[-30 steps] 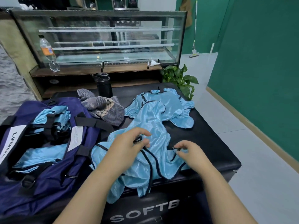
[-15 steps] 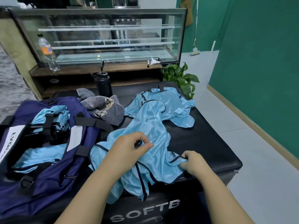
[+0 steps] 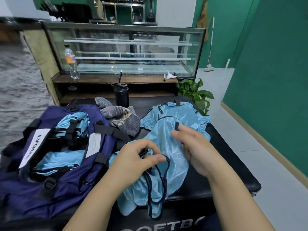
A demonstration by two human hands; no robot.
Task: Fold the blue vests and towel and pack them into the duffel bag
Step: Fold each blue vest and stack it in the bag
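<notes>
Blue vest [image 3: 168, 144] is thin slick mesh, near weightless, zero stiffness; my read is it'll slide and bunch, so grab the dark binding at the armholes or neck, not the body fabric. It lies crumpled at the tabletop's [image 3: 233, 164] near edge, lower part hanging over the front. Second vest [image 3: 183, 112] sits behind it toward the far right corner.

My left hand [image 3: 138, 157]: thumb and fingers curled, pinching the dark trim loop. My right hand [image 3: 195, 147]: fingers mostly straight and spread, hovering on or just over the fabric. Can't tell if it has hold of anything.

Striped towel [image 3: 121, 117] is bunched mid-tabletop, unfolded, touching the navy duffel bag [image 3: 66, 185]. Bag lies open on the left side, blue vests showing inside.
</notes>
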